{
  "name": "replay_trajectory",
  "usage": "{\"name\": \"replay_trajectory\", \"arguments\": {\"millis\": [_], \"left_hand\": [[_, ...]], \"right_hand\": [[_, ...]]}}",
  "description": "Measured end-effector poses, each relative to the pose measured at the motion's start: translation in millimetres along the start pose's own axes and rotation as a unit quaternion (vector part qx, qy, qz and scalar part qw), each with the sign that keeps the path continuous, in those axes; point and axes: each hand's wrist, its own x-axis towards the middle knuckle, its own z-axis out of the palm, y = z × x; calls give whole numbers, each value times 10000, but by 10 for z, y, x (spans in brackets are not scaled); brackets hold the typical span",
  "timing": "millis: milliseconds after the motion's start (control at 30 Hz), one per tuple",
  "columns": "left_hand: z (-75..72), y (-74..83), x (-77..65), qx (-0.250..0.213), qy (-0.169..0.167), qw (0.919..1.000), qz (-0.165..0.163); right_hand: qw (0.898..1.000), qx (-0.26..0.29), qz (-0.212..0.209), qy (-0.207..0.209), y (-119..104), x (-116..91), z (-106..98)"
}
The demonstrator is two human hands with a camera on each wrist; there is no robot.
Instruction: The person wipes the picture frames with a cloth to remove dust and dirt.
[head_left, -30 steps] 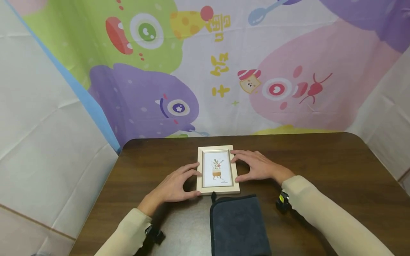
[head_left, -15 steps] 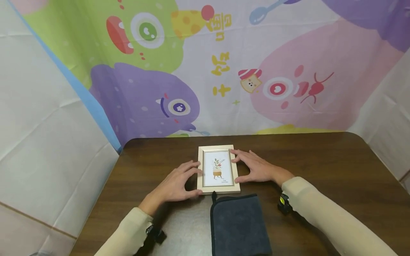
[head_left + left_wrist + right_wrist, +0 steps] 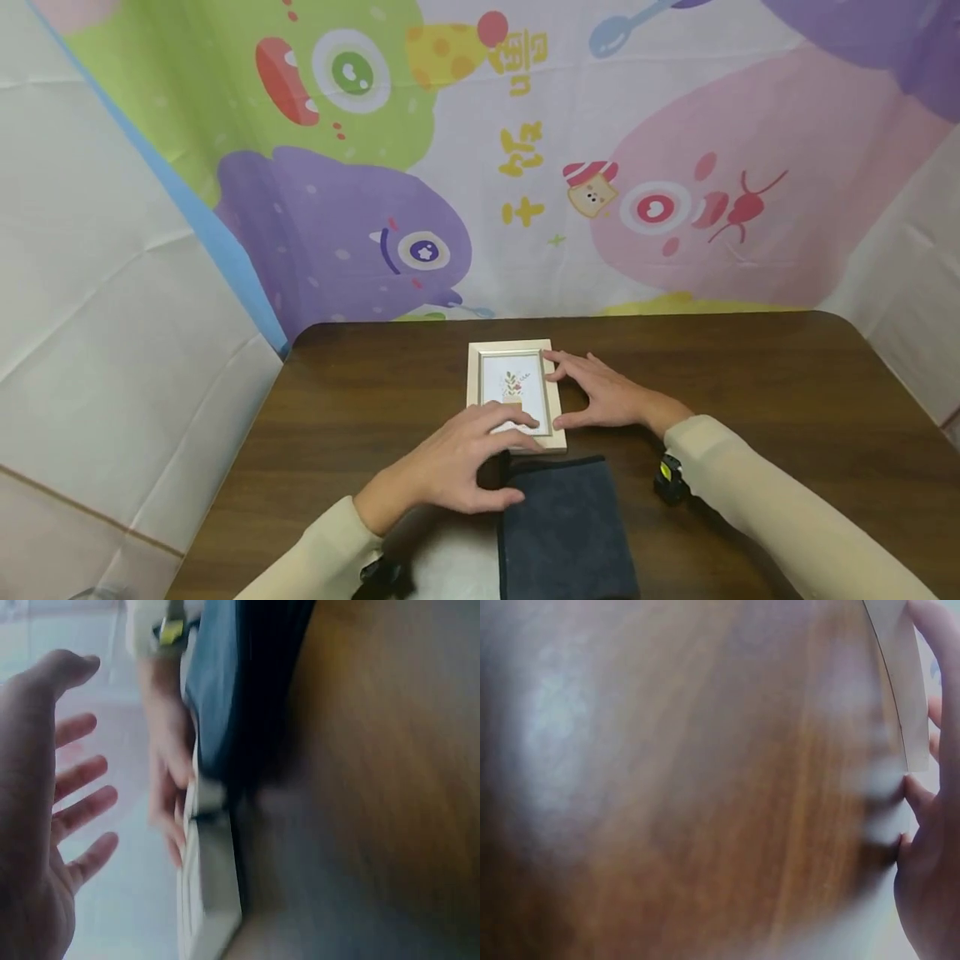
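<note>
A pale wooden picture frame (image 3: pixel 513 379) with a potted-plant print lies face up on the table. My left hand (image 3: pixel 465 458) hovers with spread fingers, overlapping the frame's lower left part in the head view. Nothing is in it; in the left wrist view its fingers (image 3: pixel 90 776) stand apart from the frame's side (image 3: pixel 217 870). At the right edge of the frame rests my right hand (image 3: pixel 607 396), fingertips near the upper corner and thumb lower down. The right wrist view catches that hand (image 3: pixel 930 855) along the frame edge (image 3: pixel 911 697).
Just in front of the frame lies a folded dark grey cloth (image 3: pixel 562 533) with black piping. The brown table (image 3: pixel 750 392) backs onto a curtain (image 3: pixel 525 275) printed with cartoon monsters. White sheeting (image 3: pixel 127 292) hangs at the left side.
My left hand has let go of the frame's left edge and moved right and toward me, over its lower part and the cloth's corner. The right hand stays at the right edge.
</note>
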Motion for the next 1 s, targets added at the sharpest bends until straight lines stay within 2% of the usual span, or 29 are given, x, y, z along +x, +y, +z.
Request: {"name": "replay_trajectory", "arguments": {"millis": [100,267,433,633,867,1000], "left_hand": [[48,161,94,-51,-405,9982,444],[158,365,197,-8,-1314,9882,791],[298,476,245,224,-1999,9765,776],[437,526,208,654,-2705,9577,724],[515,571,219,1170,-3080,9418,660],[493,561,257,1153,-3337,9333,659]], "right_hand": [[10000,34,-45,48,-14,-9,-11],[10000,53,-57,45,-18,-15,-5],[10000,31,-20,45,-19,-14,4],[10000,46,36,-75,-46,-6,-10],[9999,16,75,-77,-36,-14,-19],[9999,21,86,-77,-22,-16,-9]]}}
